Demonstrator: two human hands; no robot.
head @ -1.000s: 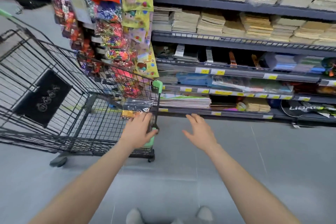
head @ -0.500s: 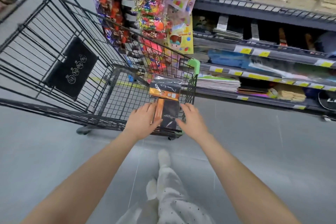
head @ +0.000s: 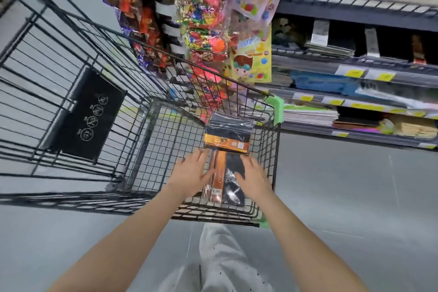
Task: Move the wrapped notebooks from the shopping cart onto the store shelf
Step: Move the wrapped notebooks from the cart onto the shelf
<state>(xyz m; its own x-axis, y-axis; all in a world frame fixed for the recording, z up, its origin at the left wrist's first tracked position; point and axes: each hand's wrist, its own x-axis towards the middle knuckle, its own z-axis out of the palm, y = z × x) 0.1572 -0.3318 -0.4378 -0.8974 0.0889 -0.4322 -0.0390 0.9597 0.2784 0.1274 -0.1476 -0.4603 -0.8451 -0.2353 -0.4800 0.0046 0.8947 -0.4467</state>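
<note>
Down in the shopping cart [head: 142, 140], mid-frame, lie two wrapped notebooks [head: 226, 173]. Two hands reach in: left hand [head: 189, 174] and right hand [head: 253, 180] lie flat, fingers straight, touching the lower notebook's sides.

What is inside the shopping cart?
Wrapped notebooks lie in the shopping cart, with the left hand and right hand on them. What lies beneath the hands is hidden.
</note>
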